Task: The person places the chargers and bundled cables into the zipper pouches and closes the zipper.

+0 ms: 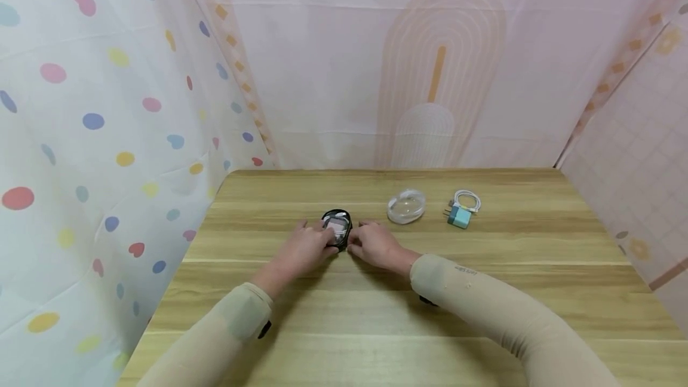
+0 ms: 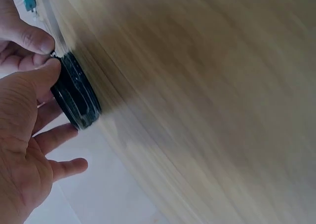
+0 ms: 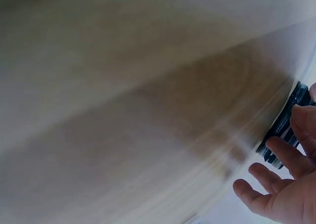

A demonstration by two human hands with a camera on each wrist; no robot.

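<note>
A small black oval zip case lies on the wooden table, white cable showing through its clear window. My left hand holds it from the left, fingertips over its far side and thumb at the near end. In the left wrist view, the dark side of the case faces the camera. My right hand is at its right edge, with thumb and index finger pinching a small zipper pull. From the right wrist, the zip seam of the case shows beside the fingers; the other fingers stand apart from it.
Behind my right hand sits a clear oval plastic container. Further right are a teal charger plug and a coiled white cable. Patterned curtains hang behind the wooden table and along its sides.
</note>
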